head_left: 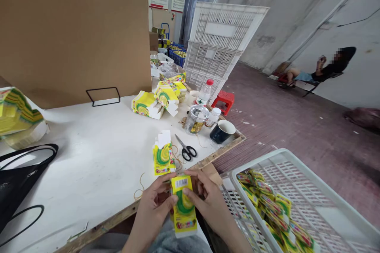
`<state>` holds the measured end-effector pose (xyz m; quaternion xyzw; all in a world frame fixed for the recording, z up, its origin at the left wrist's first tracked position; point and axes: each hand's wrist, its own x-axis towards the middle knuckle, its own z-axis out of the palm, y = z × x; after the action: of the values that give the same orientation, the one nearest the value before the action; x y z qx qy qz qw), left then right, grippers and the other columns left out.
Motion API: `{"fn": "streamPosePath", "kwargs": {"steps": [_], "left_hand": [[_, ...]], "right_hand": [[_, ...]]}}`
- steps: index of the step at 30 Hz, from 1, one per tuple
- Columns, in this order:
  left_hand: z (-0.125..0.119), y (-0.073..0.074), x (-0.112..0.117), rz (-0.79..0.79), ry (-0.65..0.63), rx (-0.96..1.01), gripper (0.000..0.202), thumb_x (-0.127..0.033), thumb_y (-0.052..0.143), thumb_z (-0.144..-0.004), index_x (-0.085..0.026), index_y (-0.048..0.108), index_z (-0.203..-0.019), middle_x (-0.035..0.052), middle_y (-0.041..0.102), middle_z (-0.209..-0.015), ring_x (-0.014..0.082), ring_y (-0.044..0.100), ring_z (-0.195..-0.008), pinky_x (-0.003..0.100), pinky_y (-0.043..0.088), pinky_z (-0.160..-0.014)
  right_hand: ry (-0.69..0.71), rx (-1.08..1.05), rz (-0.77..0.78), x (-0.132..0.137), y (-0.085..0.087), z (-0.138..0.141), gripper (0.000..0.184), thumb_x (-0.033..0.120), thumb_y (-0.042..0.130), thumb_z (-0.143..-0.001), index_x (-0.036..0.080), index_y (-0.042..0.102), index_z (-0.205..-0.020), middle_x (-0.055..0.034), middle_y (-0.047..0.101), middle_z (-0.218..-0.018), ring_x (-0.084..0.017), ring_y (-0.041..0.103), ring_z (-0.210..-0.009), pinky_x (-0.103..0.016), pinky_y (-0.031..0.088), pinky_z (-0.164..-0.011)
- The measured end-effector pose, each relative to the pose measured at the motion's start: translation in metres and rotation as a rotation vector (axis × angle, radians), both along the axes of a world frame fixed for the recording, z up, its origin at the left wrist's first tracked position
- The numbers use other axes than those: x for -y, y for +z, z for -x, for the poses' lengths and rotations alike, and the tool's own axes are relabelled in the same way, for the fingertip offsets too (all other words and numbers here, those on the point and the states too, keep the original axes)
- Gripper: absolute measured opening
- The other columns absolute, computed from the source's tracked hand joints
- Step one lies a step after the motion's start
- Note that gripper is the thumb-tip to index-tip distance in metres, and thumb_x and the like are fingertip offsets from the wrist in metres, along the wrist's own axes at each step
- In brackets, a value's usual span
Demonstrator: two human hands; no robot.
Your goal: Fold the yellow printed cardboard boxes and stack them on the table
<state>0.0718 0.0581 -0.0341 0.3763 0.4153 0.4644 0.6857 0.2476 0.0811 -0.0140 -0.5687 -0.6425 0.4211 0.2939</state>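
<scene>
Fingers pinch an oblong yellow cardboard carton.

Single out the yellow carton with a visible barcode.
The carton held between the left hand and right hand; the one beside the scissors and those piled farther back show no discernible barcode.

White table: wide open run between the black bag and the small yellow carton; a hand could pass low.
Straight ahead: that carton and the scissors stand in the way.
Far corner: mug, jar, red-capped bottle crowded.
Crate: raised rim between right hand and packets.
</scene>
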Motion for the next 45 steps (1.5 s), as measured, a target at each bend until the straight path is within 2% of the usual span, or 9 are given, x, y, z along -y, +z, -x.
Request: {"fn": "streamPosePath", "kwargs": {"steps": [5,11,14,18,24,28,33,37,45], "left_hand": [[-0.006,-0.004,0.000,-0.106,-0.086,-0.095,0.045,-0.032,0.066,-0.088,-0.020,0.058,-0.131,0.0128,0.065,-0.128,0.0224,0.069,-0.099,0.033,0.056,-0.084],[0.016,-0.032,-0.028,-0.470,0.135,-0.995,0.052,-0.023,0.052,-0.092,-0.016,0.052,-0.143,0.0125,0.040,-0.154,0.0296,0.024,-0.148,0.055,0.020,-0.121],[0.030,-0.049,-0.037,-0.443,0.118,-1.151,0.041,-0.019,0.048,-0.092,-0.014,0.066,-0.129,0.0126,0.048,-0.147,0.0312,0.039,-0.141,0.054,0.031,-0.117],[0.038,-0.057,-0.036,-0.478,0.125,-1.143,0.031,-0.019,0.050,-0.093,-0.019,0.075,-0.111,0.0095,0.061,-0.134,0.0266,0.064,-0.117,0.045,0.051,-0.103],[0.037,-0.037,-0.024,-0.836,0.430,-1.042,0.030,-0.010,0.049,-0.093,-0.019,0.075,-0.104,0.0049,0.073,-0.112,0.0172,0.066,-0.115,0.028,0.054,-0.098],[0.024,-0.024,-0.011,-1.043,0.311,-0.842,0.042,0.000,0.053,-0.088,-0.024,0.070,-0.119,0.0040,0.070,-0.119,0.0135,0.062,-0.120,0.023,0.048,-0.104],[0.013,-0.026,-0.003,-0.433,0.344,-0.253,0.041,-0.022,0.063,-0.091,-0.030,0.064,-0.130,0.0077,0.050,-0.147,0.0249,0.048,-0.136,0.032,0.045,-0.109],[0.016,-0.032,0.000,0.146,0.220,0.347,0.044,-0.042,0.070,-0.084,-0.024,0.070,-0.124,0.0140,0.066,-0.128,0.0319,0.060,-0.122,0.043,0.048,-0.105],[0.008,-0.016,0.002,0.169,0.158,0.458,0.042,-0.039,0.079,-0.076,-0.020,0.075,-0.113,0.0130,0.073,-0.110,0.0285,0.067,-0.107,0.039,0.050,-0.100]], "right_hand": [[-0.011,-0.125,-0.040,0.001,0.008,-0.019,0.030,0.047,0.055,-0.091,0.020,0.064,-0.102,-0.0114,0.065,-0.091,-0.020,0.064,-0.081,-0.030,0.052,-0.069],[-0.526,0.599,-0.669,0.003,0.032,-0.079,0.052,0.065,0.049,-0.087,0.019,0.067,-0.100,-0.0135,0.063,-0.101,-0.033,0.055,-0.098,-0.054,0.037,-0.091],[-0.424,0.505,-0.548,0.003,0.026,-0.078,0.050,0.064,0.053,-0.085,0.020,0.067,-0.104,-0.0121,0.062,-0.105,-0.029,0.055,-0.099,-0.047,0.040,-0.091],[-0.290,0.052,-0.067,0.000,-0.001,-0.029,0.052,0.064,0.052,-0.085,0.015,0.069,-0.092,-0.0079,0.062,-0.077,-0.017,0.055,-0.068,-0.029,0.044,-0.066],[-0.250,-0.386,0.260,-0.010,-0.027,0.028,0.076,0.082,0.053,-0.075,0.008,0.065,-0.088,-0.0070,0.061,-0.072,-0.006,0.038,-0.051,-0.020,0.029,-0.050],[-0.268,-0.638,0.296,-0.015,-0.029,0.028,0.065,0.067,0.071,-0.071,0.010,0.062,-0.101,-0.0073,0.065,-0.082,-0.010,0.052,-0.063,-0.021,0.041,-0.059],[-0.198,-0.696,0.263,-0.005,-0.021,0.026,0.053,0.056,0.074,-0.075,0.012,0.058,-0.099,-0.0150,0.066,-0.109,-0.021,0.063,-0.098,-0.030,0.050,-0.083],[-0.061,-0.802,0.351,0.008,-0.027,0.035,0.051,0.051,0.075,-0.078,0.016,0.048,-0.104,-0.0118,0.068,-0.102,-0.018,0.065,-0.091,-0.030,0.050,-0.082],[-0.082,-0.598,0.221,0.016,-0.033,0.035,0.046,0.050,0.070,-0.083,0.012,0.057,-0.106,-0.0114,0.064,-0.106,-0.018,0.061,-0.097,-0.027,0.048,-0.088]]}}
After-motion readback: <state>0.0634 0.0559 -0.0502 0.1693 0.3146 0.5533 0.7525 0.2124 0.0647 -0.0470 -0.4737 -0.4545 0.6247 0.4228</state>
